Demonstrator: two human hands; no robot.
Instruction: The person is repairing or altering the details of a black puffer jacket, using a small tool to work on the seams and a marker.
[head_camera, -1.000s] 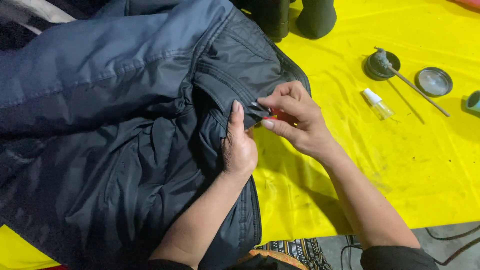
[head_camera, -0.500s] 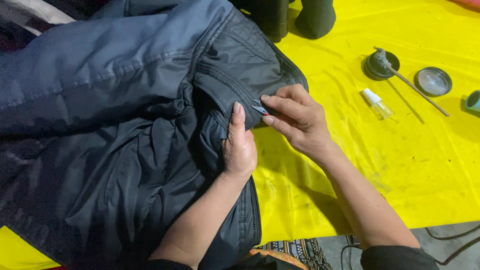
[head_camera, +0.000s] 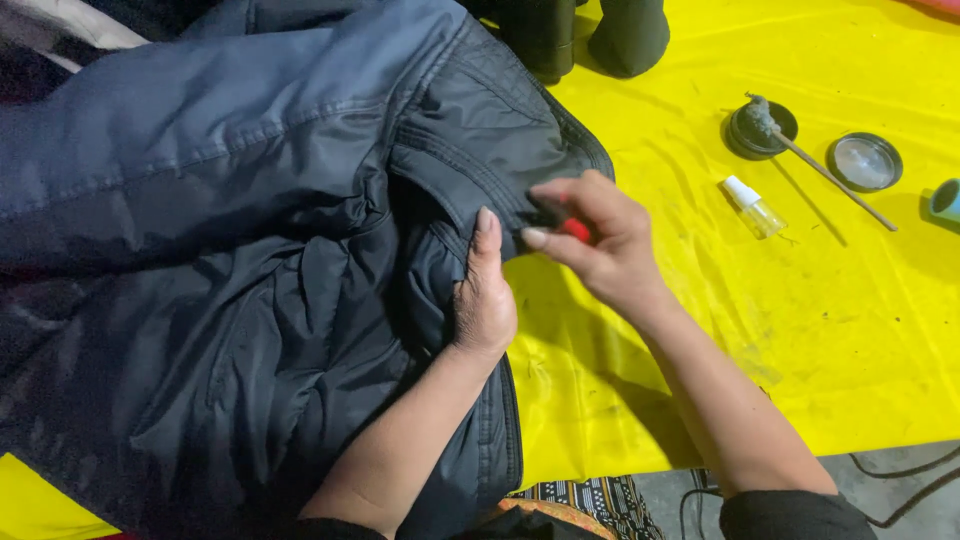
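While the left hand (head_camera: 485, 300) presses flat and open on the dark jacket (head_camera: 250, 280), the right hand (head_camera: 595, 235) pinches a small red tool (head_camera: 575, 230) at the jacket's edge. Spread over the left of the yellow counter (head_camera: 800, 330), the jacket runs lengthwise from near left to far right. Far right lie a round black tin (head_camera: 745, 135) holding a brush (head_camera: 800, 155), a loose lid (head_camera: 865, 162) and a small clear spray bottle (head_camera: 753, 207).
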